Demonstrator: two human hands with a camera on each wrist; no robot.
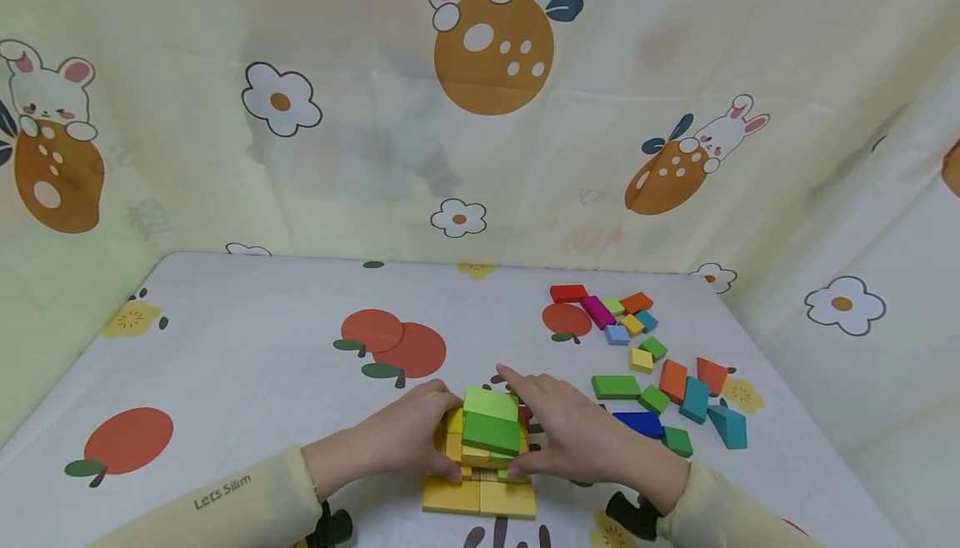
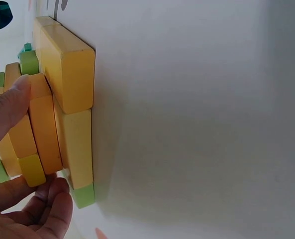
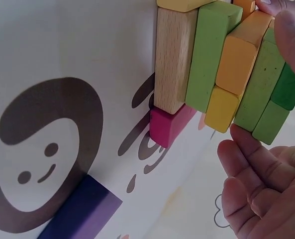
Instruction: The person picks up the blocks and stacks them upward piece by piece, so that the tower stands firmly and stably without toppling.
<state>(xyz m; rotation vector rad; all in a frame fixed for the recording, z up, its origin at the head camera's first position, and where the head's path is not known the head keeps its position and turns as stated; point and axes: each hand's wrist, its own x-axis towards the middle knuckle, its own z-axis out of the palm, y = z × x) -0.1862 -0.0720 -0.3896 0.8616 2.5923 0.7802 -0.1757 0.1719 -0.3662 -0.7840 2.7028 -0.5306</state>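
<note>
Squaring the wooden block stack [image 1: 491, 431], apparently, left hand [image 1: 399, 438] and right hand [image 1: 576, 431] are pinching it between thumbs and fingers; levelling is probably needing even pressure.

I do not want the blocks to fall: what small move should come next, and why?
Probably a light inward press by the left hand and right hand: both flank the block stack, whose layers look unevenly aligned.
</note>
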